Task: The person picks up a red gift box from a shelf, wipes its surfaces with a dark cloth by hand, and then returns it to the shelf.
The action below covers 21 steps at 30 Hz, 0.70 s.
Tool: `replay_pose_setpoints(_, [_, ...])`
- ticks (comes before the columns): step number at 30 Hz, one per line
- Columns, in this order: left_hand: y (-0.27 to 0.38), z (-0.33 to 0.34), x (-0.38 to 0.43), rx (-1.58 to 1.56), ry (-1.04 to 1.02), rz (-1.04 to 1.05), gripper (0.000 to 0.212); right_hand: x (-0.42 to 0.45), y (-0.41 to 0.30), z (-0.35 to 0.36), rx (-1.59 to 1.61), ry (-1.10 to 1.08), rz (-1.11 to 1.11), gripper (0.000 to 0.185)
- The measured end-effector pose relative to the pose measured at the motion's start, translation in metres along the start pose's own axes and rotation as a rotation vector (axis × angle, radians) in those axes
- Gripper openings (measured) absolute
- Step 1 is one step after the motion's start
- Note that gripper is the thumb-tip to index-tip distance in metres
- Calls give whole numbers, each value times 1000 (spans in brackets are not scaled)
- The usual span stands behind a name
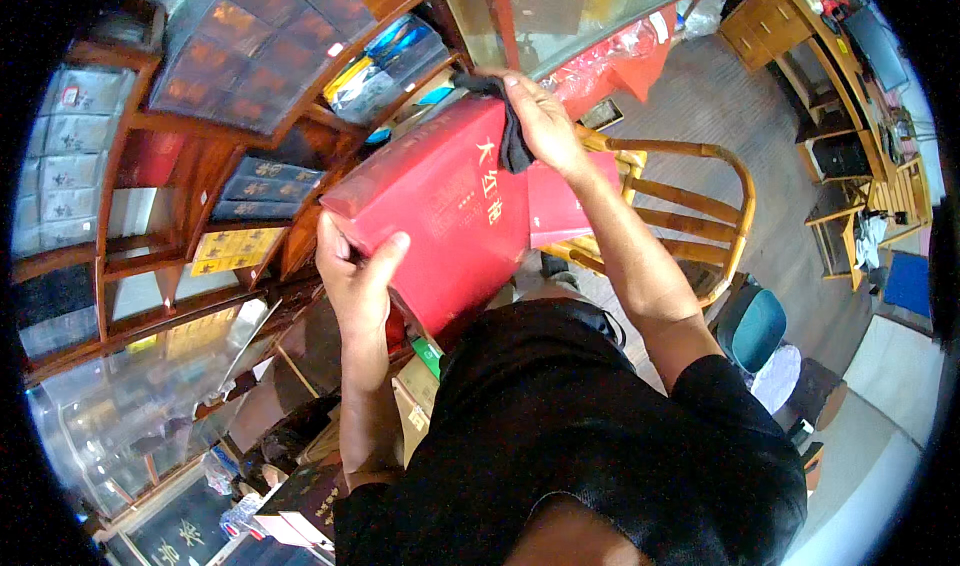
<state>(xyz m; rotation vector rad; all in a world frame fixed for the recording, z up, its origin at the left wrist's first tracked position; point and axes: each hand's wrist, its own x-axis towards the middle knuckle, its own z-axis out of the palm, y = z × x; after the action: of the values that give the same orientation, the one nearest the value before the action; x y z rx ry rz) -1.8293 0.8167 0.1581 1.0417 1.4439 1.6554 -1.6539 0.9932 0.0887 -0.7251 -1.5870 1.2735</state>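
A large red box [450, 228] with gold lettering is held up in front of me, tilted. My left hand [360, 273] grips its lower left end, thumb on the front face and fingers around the edge. At the upper right corner, my right hand [544, 123] holds a black cloth [516, 142] pressed against the box's edge. Behind the box, another red box [559, 202] lies on the seat of a bamboo chair [675, 228].
Wooden shelves [217, 142] with wrapped boxes stand close on my left. A glass panel [600, 11] is ahead. To the right are a teal bin [754, 330] and a wooden desk [832, 78]. A dark box [311, 502] sits at lower left.
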Motion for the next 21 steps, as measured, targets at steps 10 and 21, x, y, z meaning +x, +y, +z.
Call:
replay_pose_setpoints(10, [-7,-34,26,-361,271,-227,47,-97,32,-18,162,-205,582,57])
replay_pose_setpoints(21, [-22,-37,4,-901,-300,-324,67,-50,30,-95,491,325,558,40])
